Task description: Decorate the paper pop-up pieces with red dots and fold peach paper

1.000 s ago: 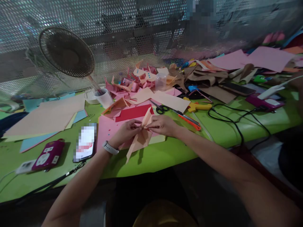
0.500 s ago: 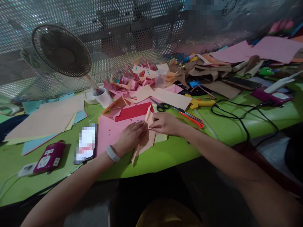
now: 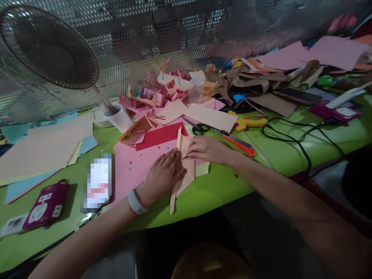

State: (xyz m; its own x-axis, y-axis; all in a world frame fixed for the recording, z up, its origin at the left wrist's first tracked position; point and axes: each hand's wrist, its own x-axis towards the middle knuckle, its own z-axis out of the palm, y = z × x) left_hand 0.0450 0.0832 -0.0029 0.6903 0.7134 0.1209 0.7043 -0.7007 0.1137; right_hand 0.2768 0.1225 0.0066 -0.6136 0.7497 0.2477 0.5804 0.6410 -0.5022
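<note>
A folded peach paper piece (image 3: 182, 179) lies on a pink sheet (image 3: 136, 164) near the front edge of the green table (image 3: 221, 186). My left hand (image 3: 162, 174) lies flat on the fold, fingers together, pressing it down; a pale band is on that wrist. My right hand (image 3: 203, 149) pinches the upper part of the same paper, where a narrow flap (image 3: 179, 138) stands up. A red sheet (image 3: 159, 135) lies just behind the pink one.
Black-handled scissors (image 3: 198, 130) and an orange cutter (image 3: 236, 141) lie behind my right hand. A phone (image 3: 98, 181), a purple power strip (image 3: 43, 205), a fan (image 3: 49, 46), a white cup (image 3: 117, 117), black cables (image 3: 293, 135) and piles of folded paper (image 3: 162, 91) surround the spot.
My left hand went from pinching the paper to lying flat on it. The paper was lowered onto the pink sheet. The view shifted down and to the right.
</note>
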